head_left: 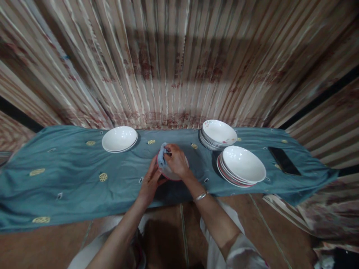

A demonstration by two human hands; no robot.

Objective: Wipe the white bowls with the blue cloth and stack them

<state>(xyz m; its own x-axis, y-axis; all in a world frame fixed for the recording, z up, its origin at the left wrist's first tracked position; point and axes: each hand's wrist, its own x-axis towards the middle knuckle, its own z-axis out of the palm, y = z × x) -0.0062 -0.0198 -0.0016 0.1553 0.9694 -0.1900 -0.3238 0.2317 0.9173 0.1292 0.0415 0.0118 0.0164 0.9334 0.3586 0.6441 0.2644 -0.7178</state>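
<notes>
Near the middle of the table, my left hand [151, 179] grips the left rim of a white bowl with a red edge [170, 174]. My right hand [175, 160] reaches over the bowl and pinches a light blue cloth [161, 155], which lies against the bowl's upper left inside. Part of the bowl is hidden under my right hand. To the left, white bowls [120, 139] sit nested together. On the right are two piles: floral-patterned bowls [219, 133] farther back and plain white bowls [244, 164], some red-edged, closer to me.
A teal cloth with yellow pineapple prints [84, 186] covers the table. Beyond the right-hand piles lies a black phone [284, 160]. A patterned curtain [168, 67] hangs close behind the table, and brown floor tiles [171, 239] show below its front edge.
</notes>
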